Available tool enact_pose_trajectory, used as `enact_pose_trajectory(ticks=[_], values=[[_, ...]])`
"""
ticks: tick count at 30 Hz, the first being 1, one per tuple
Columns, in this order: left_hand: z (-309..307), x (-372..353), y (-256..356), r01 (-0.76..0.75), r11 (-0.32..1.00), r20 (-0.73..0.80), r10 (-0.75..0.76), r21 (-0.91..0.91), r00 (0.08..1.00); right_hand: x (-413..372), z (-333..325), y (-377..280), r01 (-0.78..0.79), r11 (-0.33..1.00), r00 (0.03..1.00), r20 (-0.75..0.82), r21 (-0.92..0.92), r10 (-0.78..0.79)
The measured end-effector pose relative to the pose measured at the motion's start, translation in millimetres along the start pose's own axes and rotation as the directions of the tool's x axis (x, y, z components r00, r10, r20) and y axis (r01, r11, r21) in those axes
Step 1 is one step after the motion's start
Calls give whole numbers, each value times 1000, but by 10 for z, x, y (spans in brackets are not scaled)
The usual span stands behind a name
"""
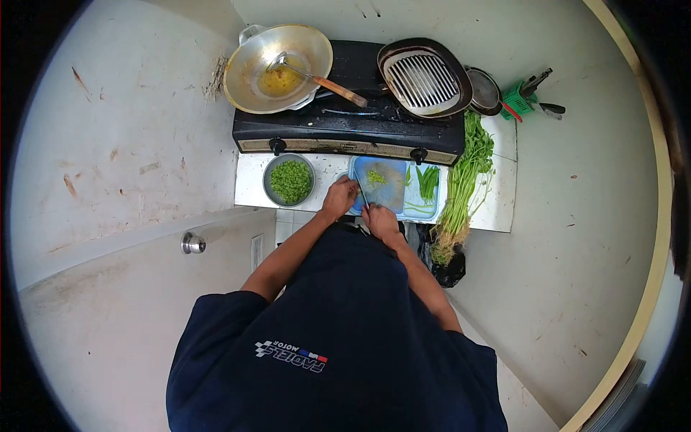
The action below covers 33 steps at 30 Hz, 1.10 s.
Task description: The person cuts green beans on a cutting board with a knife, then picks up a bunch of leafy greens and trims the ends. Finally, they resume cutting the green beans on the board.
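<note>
Right hand (381, 219) is gripping a knife (360, 186) over the blue tray (385, 196); left hand (341, 196) is bunching up beside the blade.
Taking the tray's middle as the dial, the right hand is sitting near seven o'clock, closing firmly around the handle, while the blade is pointing toward half past eleven; the left is sitting at nine, fingers curling in, and from here I can't tell whether they're pinching anything. Chopped green bits (376, 176) are lying just right of the blade, long green pods (428, 183) in the three o'clock compartment. White counter (327, 169) is separating tray from grey bowl (310, 195) at nine; the stove (345, 137) is crowding the twelve o'clock rim, and a leafy bundle (469, 173) is hemming in three, its roots overhanging the counter's near edge.
</note>
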State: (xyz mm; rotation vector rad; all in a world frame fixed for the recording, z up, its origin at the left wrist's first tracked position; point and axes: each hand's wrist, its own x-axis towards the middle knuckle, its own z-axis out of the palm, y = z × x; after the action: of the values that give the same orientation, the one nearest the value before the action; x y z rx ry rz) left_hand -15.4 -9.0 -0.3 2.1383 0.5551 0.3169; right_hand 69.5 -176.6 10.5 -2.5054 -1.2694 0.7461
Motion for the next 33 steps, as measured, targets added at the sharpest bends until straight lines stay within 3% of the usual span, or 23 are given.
enact_pose_trajectory(ticks=[33], values=[[-35,19,7,8,999,44,-9,43,999,110,71,0,35,998,999,-6,-42,-35]])
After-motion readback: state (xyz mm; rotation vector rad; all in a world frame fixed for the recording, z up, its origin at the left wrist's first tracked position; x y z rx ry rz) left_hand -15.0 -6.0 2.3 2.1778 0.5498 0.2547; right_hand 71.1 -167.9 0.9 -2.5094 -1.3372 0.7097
